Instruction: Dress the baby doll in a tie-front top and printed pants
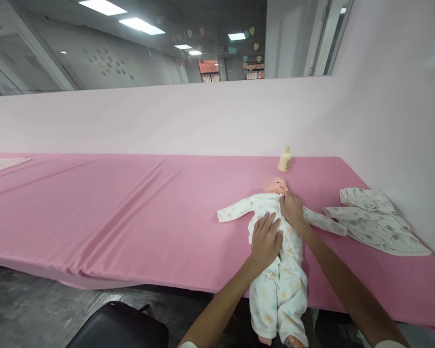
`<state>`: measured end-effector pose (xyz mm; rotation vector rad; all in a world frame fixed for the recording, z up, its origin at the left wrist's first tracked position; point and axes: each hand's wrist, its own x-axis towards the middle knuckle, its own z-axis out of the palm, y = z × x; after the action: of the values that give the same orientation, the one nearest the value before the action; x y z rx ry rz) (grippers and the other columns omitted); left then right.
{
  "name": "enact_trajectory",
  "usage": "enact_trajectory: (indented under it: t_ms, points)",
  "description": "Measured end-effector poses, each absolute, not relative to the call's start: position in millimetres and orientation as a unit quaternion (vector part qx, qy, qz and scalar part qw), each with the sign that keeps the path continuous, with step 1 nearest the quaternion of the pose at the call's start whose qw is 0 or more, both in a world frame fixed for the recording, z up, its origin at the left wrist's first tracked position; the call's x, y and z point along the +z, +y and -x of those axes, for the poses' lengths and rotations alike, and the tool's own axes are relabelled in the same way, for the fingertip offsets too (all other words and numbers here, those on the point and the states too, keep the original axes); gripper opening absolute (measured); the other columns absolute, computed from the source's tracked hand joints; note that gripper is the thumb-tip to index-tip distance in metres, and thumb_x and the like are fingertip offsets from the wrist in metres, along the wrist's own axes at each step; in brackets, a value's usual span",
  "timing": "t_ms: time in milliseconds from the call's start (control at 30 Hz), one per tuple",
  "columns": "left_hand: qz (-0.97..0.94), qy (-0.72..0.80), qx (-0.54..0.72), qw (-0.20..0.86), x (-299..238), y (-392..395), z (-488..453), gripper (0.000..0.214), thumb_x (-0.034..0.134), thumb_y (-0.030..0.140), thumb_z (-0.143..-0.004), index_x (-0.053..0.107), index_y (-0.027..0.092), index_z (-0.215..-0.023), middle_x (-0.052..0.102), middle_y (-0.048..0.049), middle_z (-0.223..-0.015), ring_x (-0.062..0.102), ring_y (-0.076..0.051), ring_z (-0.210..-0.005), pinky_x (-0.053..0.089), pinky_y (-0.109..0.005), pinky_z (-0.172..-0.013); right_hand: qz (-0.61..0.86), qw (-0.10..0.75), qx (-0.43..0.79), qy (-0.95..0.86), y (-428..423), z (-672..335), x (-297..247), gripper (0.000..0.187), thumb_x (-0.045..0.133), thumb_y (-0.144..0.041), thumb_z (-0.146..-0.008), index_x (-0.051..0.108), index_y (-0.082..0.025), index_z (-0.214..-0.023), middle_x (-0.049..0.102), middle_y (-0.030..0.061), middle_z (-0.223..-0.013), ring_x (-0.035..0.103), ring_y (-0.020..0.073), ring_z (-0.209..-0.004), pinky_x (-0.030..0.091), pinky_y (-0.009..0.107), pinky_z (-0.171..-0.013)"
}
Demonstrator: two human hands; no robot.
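A baby doll (275,185) lies on its back, wearing a white long-sleeved baby outfit (292,270) with a small coloured print. Its sleeves spread to both sides, and the legs reach past the table's front edge with bare feet showing. My left hand (266,241) lies on the outfit's front at the belly, fingers extended. Up at the neckline, just below the doll's head, my right hand (292,208) has its fingers bent closed at the collar. The fabric under both hands is partly hidden.
Folded white printed baby clothes (379,224) lie to the right near the wall. Behind the doll's head stands a cream pump bottle (284,160). A pink cloth (130,208) covers the long table. At the lower left is a black chair (119,326); a pale sheet (3,165) lies far left.
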<state>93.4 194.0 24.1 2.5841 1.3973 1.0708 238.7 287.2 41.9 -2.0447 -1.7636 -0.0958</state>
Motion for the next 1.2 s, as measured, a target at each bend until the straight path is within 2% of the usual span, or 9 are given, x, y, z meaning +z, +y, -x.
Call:
enact_trajectory:
  t_ms: [433,633,900,1033,1200]
  points:
    - [-0.823,0.432,0.362,0.067,24.2,195.1,-89.3,0.035,0.052,0.019,-0.089,0.06,0.02,-0.123,0.055,-0.0049,-0.139,0.045,-0.025,-0.133,0.04,-0.045,-0.109,0.713,0.282,-0.015,-0.641,289.4,-244.8,29.7,0.027,0.033,-0.023,-0.093,0.058,-0.015,-0.089,0.068,0.0114,-0.09,0.061,0.023,-0.086,0.037,0.031,-0.071]
    - [-0.8,0.459,0.352,0.158,50.0,232.2,-91.6,0.025,0.049,0.025,-0.091,0.068,0.023,-0.107,0.07,-0.0022,-0.111,0.06,-0.019,-0.107,0.046,-0.038,-0.099,0.696,0.315,-0.002,-0.646,292.7,-249.5,17.5,0.029,0.031,-0.028,-0.093,0.056,-0.018,-0.086,0.067,0.0099,-0.089,0.06,0.0223,-0.081,0.036,0.03,-0.065]
    - [-0.817,0.501,0.258,0.12,49.5,301.2,-116.8,0.035,0.044,0.028,-0.088,0.063,0.02,-0.115,0.065,-0.0063,-0.12,0.057,-0.024,-0.112,0.044,-0.041,-0.099,0.659,0.375,-0.044,-0.651,292.7,-252.1,3.4,0.029,0.029,-0.034,-0.093,0.051,-0.02,-0.081,0.063,0.008,-0.08,0.059,0.0233,-0.074,0.035,0.03,-0.06]
    - [-0.84,0.476,0.239,0.104,41.8,311.7,-120.1,0.034,0.044,0.026,-0.086,0.063,0.022,-0.114,0.065,-0.004,-0.121,0.056,-0.023,-0.112,0.043,-0.042,-0.097,0.668,0.389,-0.039,-0.633,290.3,-249.3,0.8,0.032,0.027,-0.038,-0.094,0.051,-0.021,-0.081,0.064,0.0091,-0.081,0.059,0.023,-0.071,0.033,0.03,-0.055]
    - [-0.836,0.468,0.265,0.111,32.2,319.8,-120.5,0.026,0.047,0.027,-0.086,0.066,0.024,-0.102,0.068,-0.0015,-0.114,0.057,-0.022,-0.109,0.041,-0.041,-0.094,0.64,0.415,-0.058,-0.644,294.0,-248.6,-7.3,0.037,0.025,-0.044,-0.095,0.051,-0.021,-0.082,0.064,0.0094,-0.082,0.061,0.0244,-0.073,0.036,0.032,-0.058]
